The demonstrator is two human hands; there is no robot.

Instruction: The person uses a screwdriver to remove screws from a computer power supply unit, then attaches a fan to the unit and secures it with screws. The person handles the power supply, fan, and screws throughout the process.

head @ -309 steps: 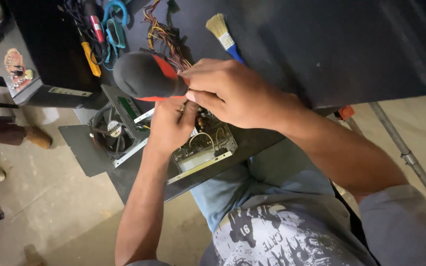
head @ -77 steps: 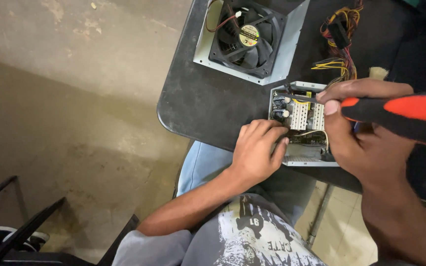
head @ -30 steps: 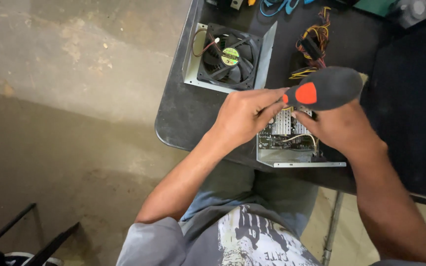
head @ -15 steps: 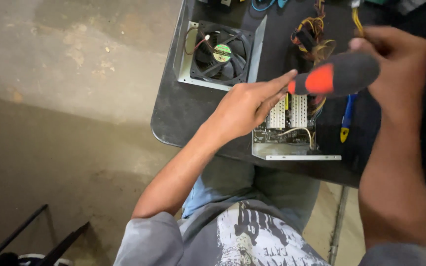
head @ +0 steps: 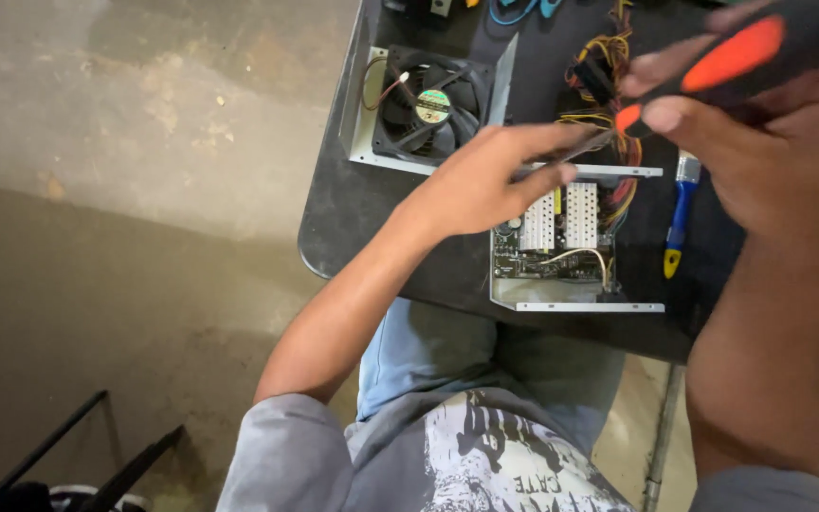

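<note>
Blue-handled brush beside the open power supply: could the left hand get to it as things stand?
Probably yes. The brush lies uncovered on the black table, right of the power supply. The left hand, empty by the look of it, would only cross over that case; the right hand holds the screwdriver higher.

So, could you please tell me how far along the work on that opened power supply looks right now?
Done: the cover with its fan lies apart on the table, so the circuit board sits exposed in its open metal case. In hand: the right hand grips a black-and-orange screwdriver, its tip by the left hand above the board. Left: the board is not yet out.
</note>
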